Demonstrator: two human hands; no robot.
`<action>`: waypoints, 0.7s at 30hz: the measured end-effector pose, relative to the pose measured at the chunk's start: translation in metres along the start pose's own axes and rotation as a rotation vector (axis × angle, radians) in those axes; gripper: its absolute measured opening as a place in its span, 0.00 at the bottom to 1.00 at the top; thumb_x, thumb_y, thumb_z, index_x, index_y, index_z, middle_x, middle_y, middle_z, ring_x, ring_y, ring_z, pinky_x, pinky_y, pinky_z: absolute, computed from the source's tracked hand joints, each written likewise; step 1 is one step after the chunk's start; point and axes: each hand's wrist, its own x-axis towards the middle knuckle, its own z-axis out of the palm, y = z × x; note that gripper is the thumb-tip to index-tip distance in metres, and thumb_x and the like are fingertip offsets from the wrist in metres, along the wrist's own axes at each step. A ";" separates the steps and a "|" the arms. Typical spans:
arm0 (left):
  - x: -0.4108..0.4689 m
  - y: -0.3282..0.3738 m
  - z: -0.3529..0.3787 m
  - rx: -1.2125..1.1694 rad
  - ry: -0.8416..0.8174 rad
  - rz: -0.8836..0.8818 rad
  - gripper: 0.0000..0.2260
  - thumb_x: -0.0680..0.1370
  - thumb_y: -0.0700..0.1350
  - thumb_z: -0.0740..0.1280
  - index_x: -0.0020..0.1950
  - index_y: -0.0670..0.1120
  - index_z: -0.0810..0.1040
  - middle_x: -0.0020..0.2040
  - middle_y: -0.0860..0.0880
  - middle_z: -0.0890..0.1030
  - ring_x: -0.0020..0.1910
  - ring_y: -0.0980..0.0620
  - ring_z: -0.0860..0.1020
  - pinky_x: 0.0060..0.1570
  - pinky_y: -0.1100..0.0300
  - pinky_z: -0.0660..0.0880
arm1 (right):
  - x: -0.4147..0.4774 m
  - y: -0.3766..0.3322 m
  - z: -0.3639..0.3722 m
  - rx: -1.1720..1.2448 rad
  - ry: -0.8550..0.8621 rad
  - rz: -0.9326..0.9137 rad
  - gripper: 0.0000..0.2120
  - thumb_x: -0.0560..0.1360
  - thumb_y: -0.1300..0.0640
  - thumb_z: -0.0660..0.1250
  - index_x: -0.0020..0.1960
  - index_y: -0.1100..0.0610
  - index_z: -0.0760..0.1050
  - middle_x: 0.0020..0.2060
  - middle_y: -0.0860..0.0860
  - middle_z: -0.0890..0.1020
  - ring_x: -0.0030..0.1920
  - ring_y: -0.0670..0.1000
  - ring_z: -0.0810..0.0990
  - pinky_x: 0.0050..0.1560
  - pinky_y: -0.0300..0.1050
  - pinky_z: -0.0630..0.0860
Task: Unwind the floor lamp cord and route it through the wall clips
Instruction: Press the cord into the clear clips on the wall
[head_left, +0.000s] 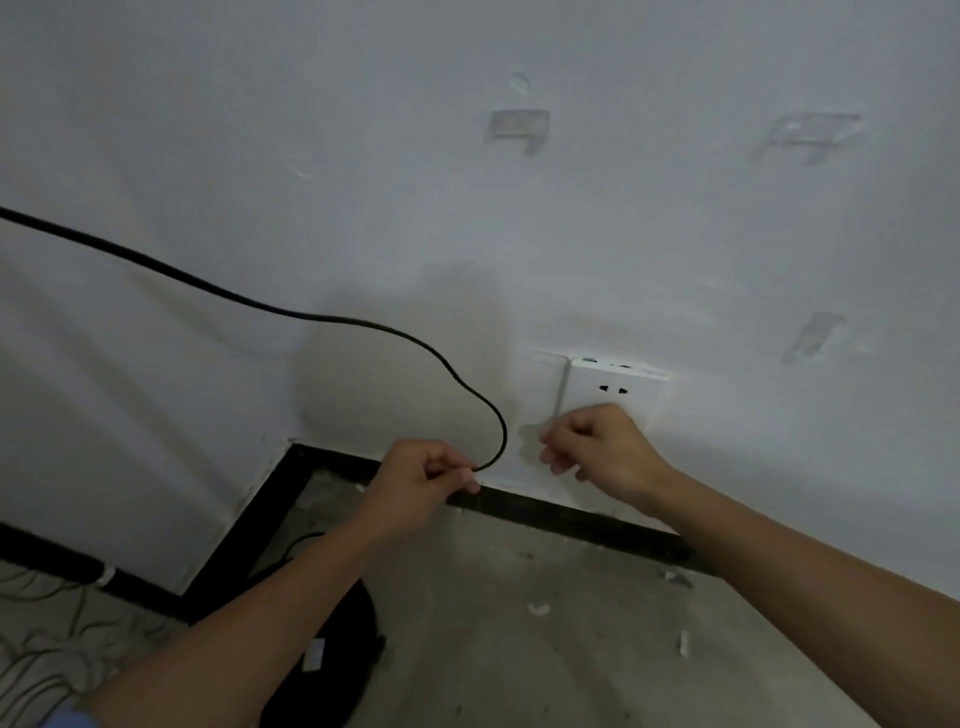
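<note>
The black lamp cord (270, 309) comes in from the left edge, sags across the white wall and curls down into my left hand (426, 475), which pinches it near the baseboard. My right hand (597, 447) is curled just below the white wall outlet (618, 389), its fingertips against a faint clear clip (530, 434) on the wall. Three more clear clips are stuck higher up: one at top centre (517, 127), one at top right (810, 135) and one at right (813, 338). None of them has the cord in it.
A black baseboard (571, 519) runs along the wall's foot and turns at the corner on the left. A dark rounded object with a white label (332, 649) lies on the concrete floor under my left forearm. Thin grey wires (41, 649) lie at bottom left.
</note>
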 end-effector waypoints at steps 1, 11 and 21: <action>0.002 0.002 0.000 0.013 -0.017 0.006 0.10 0.73 0.37 0.71 0.36 0.51 0.81 0.30 0.57 0.85 0.35 0.61 0.83 0.36 0.74 0.75 | 0.001 -0.004 0.001 -0.015 -0.010 -0.017 0.11 0.78 0.57 0.66 0.44 0.62 0.83 0.38 0.56 0.87 0.34 0.48 0.83 0.28 0.29 0.72; 0.013 0.051 -0.020 0.019 0.003 0.077 0.09 0.74 0.36 0.70 0.34 0.43 0.82 0.26 0.56 0.81 0.23 0.65 0.74 0.25 0.74 0.69 | 0.007 -0.082 -0.015 -0.025 -0.012 -0.311 0.08 0.75 0.67 0.65 0.45 0.59 0.82 0.35 0.49 0.84 0.33 0.44 0.80 0.29 0.35 0.73; 0.008 0.068 -0.047 -0.002 0.092 0.143 0.11 0.74 0.37 0.69 0.33 0.49 0.81 0.28 0.53 0.82 0.24 0.60 0.73 0.26 0.70 0.70 | -0.007 -0.098 -0.023 0.017 0.072 -0.379 0.08 0.76 0.60 0.70 0.53 0.59 0.82 0.36 0.48 0.81 0.37 0.46 0.77 0.33 0.40 0.73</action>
